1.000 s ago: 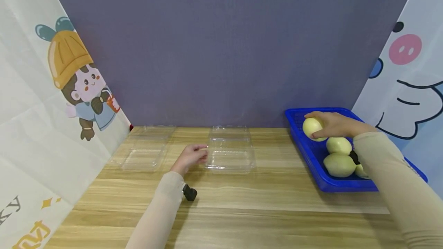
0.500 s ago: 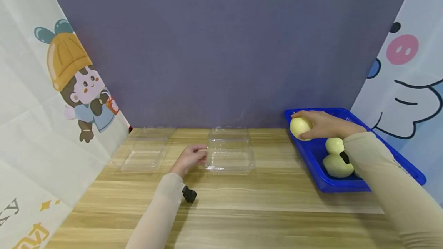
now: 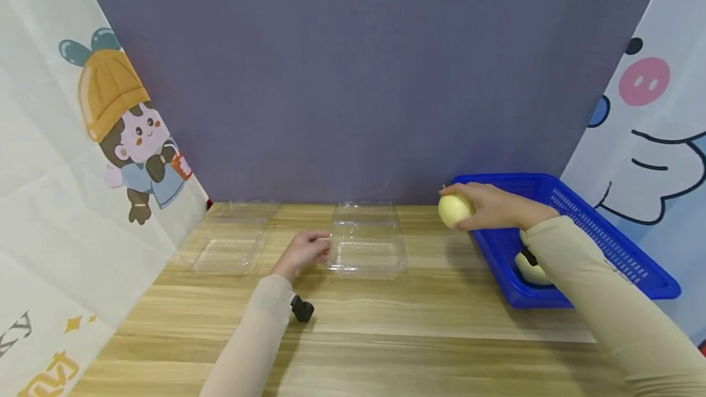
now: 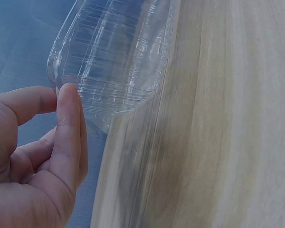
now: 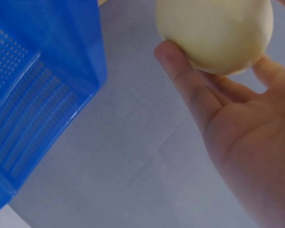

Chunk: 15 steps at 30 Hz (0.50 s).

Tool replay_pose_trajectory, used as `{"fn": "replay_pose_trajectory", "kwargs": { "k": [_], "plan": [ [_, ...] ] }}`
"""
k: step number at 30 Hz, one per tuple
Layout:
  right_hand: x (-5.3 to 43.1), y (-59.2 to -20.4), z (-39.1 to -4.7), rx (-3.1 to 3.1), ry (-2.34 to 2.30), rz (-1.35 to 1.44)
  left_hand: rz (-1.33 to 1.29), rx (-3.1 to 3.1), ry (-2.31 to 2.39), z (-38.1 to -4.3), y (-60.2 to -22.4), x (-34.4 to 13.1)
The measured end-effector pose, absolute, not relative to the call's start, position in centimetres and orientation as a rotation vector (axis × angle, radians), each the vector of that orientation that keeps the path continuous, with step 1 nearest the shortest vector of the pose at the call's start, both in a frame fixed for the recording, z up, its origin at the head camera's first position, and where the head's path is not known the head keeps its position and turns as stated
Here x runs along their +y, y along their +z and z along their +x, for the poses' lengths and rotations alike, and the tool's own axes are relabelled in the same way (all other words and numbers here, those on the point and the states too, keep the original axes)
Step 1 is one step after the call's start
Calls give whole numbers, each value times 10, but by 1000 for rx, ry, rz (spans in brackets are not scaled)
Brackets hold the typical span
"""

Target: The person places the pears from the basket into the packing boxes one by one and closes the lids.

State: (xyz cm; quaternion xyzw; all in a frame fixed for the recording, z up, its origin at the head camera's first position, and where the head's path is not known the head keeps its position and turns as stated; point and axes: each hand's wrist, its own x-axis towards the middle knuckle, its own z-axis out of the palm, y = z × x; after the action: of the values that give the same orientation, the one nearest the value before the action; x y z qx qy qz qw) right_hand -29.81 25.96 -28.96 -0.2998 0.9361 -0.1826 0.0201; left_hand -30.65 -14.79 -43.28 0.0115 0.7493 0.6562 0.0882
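A round pale-yellow fruit [image 3: 455, 211] with a short stem is held in my right hand [image 3: 491, 206], raised just past the left rim of the blue basket [image 3: 499, 274]. In the right wrist view, fingers curve around that fruit [image 5: 216, 33]. My left hand [image 3: 303, 253] pinches the left edge of an open, clear plastic container [image 3: 366, 256] at the middle of the table. The left wrist view shows its rim [image 4: 57, 71] between thumb and fingertips. Another pale fruit [image 3: 532, 269] lies in the basket, partly hidden by the right sleeve.
A second open clear plastic container [image 3: 228, 253] stands to the left of the left hand. The wooden table [image 3: 386, 348] ends at a grey-purple back panel [image 3: 353, 78]. Cartoon-printed sheets [image 3: 143, 139] hang at both sides.
My right hand has carried the round fruit leftward, from above the basket to beyond its left rim. The left hand has stayed at the container's edge.
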Motion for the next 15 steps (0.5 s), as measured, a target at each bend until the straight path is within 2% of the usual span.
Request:
{"fn": "replay_pose_trajectory", "kwargs": {
  "k": [15],
  "plan": [
    [227,-306,-302,2825,-632,-958,52,2223,1954,-309,-434,-149]
  ]
}}
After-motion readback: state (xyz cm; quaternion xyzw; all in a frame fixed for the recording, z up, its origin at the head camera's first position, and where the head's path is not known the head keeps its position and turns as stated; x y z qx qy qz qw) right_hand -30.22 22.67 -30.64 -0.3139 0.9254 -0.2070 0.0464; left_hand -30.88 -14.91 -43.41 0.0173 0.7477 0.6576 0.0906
